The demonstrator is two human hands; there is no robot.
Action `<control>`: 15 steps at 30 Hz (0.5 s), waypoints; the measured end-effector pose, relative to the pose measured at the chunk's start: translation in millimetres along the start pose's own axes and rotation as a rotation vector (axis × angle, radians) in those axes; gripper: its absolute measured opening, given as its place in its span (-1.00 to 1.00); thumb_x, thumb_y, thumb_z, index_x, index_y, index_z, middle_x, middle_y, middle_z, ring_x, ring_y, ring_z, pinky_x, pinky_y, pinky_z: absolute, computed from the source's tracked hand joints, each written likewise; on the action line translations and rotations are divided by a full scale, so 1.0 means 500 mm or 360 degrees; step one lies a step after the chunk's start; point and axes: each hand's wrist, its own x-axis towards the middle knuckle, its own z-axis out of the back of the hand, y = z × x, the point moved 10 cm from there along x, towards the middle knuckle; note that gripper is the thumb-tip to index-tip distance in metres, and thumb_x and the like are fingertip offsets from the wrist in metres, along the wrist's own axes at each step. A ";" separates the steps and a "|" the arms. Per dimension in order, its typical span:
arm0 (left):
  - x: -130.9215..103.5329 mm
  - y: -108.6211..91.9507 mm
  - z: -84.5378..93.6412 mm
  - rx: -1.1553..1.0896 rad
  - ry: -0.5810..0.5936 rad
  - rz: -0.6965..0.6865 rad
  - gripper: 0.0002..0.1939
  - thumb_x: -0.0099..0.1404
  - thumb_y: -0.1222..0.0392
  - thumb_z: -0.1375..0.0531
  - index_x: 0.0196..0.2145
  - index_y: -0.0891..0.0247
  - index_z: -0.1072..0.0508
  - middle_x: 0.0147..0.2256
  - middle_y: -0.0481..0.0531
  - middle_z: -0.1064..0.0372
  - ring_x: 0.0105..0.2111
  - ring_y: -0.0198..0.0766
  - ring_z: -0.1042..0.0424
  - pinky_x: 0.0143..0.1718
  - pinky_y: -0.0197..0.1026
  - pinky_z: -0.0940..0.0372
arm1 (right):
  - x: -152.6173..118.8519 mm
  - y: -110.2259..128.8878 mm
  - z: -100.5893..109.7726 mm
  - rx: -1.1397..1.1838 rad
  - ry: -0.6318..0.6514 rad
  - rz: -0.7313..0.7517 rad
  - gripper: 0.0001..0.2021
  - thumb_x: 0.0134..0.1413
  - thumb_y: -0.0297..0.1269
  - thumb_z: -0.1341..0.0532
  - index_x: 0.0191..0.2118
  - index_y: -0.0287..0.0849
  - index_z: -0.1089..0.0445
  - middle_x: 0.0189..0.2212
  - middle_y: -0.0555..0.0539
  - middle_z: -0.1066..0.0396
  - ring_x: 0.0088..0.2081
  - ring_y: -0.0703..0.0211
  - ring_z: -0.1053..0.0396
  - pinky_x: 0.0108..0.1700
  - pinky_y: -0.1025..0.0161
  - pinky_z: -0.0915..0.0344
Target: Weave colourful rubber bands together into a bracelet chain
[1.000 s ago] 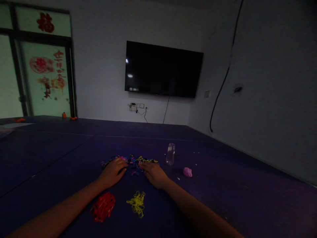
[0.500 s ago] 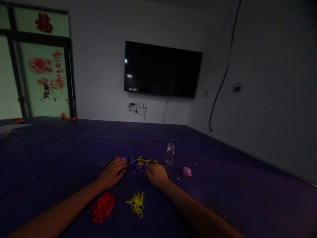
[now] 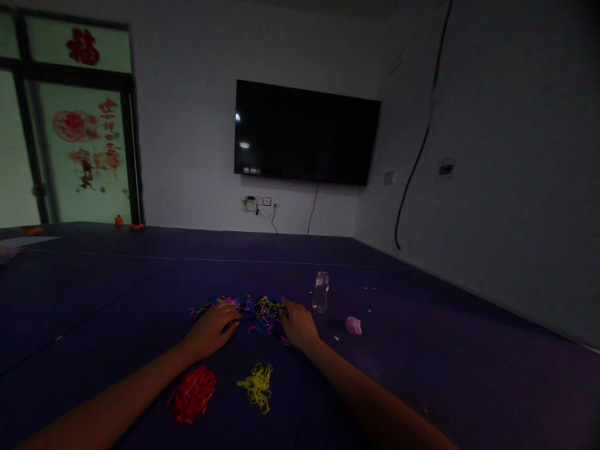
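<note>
A mixed pile of small coloured rubber bands [image 3: 257,307], blue, pink, yellow and black, lies on the dark purple surface. My left hand [image 3: 214,328] rests over the pile's left side, thumb apart from the fingers, with nothing visible in it. At the right edge, my right hand [image 3: 299,325] touches the bands with its fingers stretched out and slightly parted; its fingertips are partly unclear in the dim light. Closer to me sit a heap of red rubber bands [image 3: 193,395], by my left forearm, and a smaller heap of yellow rubber bands [image 3: 257,386] between my arms.
Beyond my right hand stands a clear bottle [image 3: 321,292], with a crumpled pink thing [image 3: 353,325] to its right. White scraps [image 3: 336,339] are scattered nearby. A television [image 3: 307,132] hangs on the far wall; a black cable [image 3: 415,164] runs down the right wall.
My right hand has gone from curled to more stretched-out fingers at the pile's edge. A purple-pink band now shows below its fingers. My left hand has stayed put.
</note>
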 end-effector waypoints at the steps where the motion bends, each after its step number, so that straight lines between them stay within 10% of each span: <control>1: 0.000 0.000 -0.001 0.0002 0.0006 0.0002 -0.78 0.32 0.26 -0.02 -0.21 0.24 -0.46 -0.21 0.10 -0.44 -0.14 -0.13 -0.38 -0.07 -0.03 -0.29 | 0.001 0.002 -0.007 0.0019 0.0037 0.0035 -0.57 0.24 -0.29 0.05 0.18 -0.26 -0.20 0.05 -0.23 -0.35 0.09 0.03 -0.27 0.08 0.14 -0.14; 15: -0.001 0.001 -0.008 -0.0014 -0.0017 -0.0023 -0.78 0.32 0.26 -0.02 -0.20 0.23 -0.46 -0.20 0.10 -0.44 -0.14 -0.14 -0.37 -0.07 -0.04 -0.28 | -0.031 0.108 -0.012 0.0348 0.0312 0.0880 -0.60 0.29 -0.29 0.07 0.18 -0.15 -0.22 0.06 -0.13 -0.36 0.09 0.16 -0.28 0.10 0.20 -0.17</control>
